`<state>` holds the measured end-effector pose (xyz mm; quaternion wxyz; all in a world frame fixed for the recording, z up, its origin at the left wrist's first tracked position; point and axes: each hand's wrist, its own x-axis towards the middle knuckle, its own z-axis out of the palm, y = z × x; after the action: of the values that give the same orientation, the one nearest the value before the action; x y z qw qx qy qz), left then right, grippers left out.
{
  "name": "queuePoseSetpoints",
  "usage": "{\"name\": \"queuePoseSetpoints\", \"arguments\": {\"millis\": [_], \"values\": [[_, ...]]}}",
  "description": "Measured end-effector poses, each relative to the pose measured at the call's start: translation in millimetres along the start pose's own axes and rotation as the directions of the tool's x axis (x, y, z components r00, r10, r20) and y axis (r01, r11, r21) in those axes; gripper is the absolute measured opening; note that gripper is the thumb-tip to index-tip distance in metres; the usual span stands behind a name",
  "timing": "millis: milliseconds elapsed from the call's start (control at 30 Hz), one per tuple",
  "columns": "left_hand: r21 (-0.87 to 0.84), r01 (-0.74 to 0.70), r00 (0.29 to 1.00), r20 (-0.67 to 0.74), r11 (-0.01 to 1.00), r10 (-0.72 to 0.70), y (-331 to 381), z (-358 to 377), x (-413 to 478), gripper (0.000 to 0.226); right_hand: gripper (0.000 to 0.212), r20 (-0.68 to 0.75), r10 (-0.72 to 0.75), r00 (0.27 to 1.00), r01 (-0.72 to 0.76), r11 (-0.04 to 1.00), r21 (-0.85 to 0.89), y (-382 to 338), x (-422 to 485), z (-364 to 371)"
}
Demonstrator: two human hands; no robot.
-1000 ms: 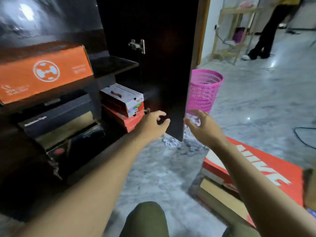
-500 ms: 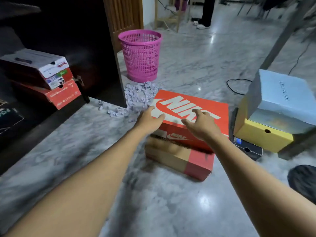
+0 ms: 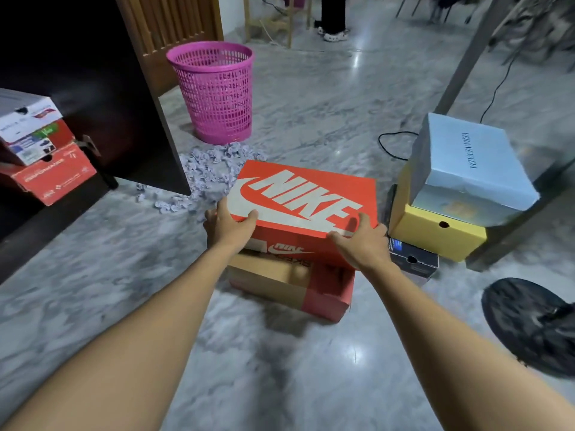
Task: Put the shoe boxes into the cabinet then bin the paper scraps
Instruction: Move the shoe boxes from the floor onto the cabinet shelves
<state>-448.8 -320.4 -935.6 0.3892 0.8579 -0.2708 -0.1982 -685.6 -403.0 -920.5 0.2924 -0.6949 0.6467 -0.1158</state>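
An orange Nike shoe box (image 3: 306, 197) lies on top of a brown and red box (image 3: 292, 283) on the marble floor. My left hand (image 3: 228, 223) grips its near left corner, thumb on the lid. My right hand (image 3: 362, 242) grips its near right corner. To the right, a light blue box (image 3: 466, 166) sits on a yellow box (image 3: 435, 233), with a small dark box (image 3: 412, 259) below. At the left, the dark cabinet (image 3: 93, 88) stands open with a white box (image 3: 29, 129) stacked on a red box (image 3: 56, 177). Crumpled paper scraps (image 3: 211, 172) lie by the pink mesh bin (image 3: 214, 91).
A black cable (image 3: 389, 144) runs over the floor behind the boxes. A grey post (image 3: 466, 57) rises at the right. A dark round object (image 3: 532, 325) lies at the lower right. A person's legs (image 3: 334, 17) stand far back near a wooden frame.
My view swung from the cabinet shelves to the floor. Both hands left the cabinet, reached the orange Nike box and now grip its near corners.
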Motion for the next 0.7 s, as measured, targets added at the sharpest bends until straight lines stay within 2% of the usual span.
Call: {"name": "queuePoseSetpoints", "arguments": {"millis": [133,233,300,367,433,533,700], "values": [[0.072,-0.014,0.963,-0.268,0.997,0.033,-12.2,-5.5,-34.9,0.058,0.087,-0.060,0.004,0.998,0.000,0.998,0.068,8.3,-12.4,2.8],[0.109,-0.015,0.936,-0.349,0.994,0.052,-35.9,-8.2,-53.0,0.055,0.094,-0.098,0.021,0.995,-0.007,0.991,0.135,16.7,-18.1,2.3],[0.081,0.012,0.956,-0.292,0.997,0.013,-48.9,-11.7,-56.3,0.058,0.098,-0.093,0.035,0.995,-0.019,0.986,0.168,23.1,-17.7,2.3],[-0.011,0.049,0.983,-0.178,0.999,-0.051,-51.2,-15.6,-52.7,0.057,0.101,-0.037,0.022,0.999,-0.015,0.982,0.191,28.0,-15.8,3.5],[-0.116,0.078,0.991,-0.095,0.990,-0.089,-50.3,-18.7,-49.3,0.046,0.101,-0.006,-0.042,0.999,0.043,0.978,0.203,33.3,-17.0,4.2],[-0.136,0.100,0.984,-0.134,0.986,-0.118,-56.9,-26.9,-53.9,0.035,0.102,-0.051,-0.138,0.989,0.146,0.959,0.243,44.7,-24.3,3.1],[-0.126,0.033,0.996,-0.074,0.991,-0.043,-65.5,-32.1,-65.0,0.046,0.116,0.006,-0.202,0.979,0.182,0.893,0.412,54.7,-33.2,5.9]]}}
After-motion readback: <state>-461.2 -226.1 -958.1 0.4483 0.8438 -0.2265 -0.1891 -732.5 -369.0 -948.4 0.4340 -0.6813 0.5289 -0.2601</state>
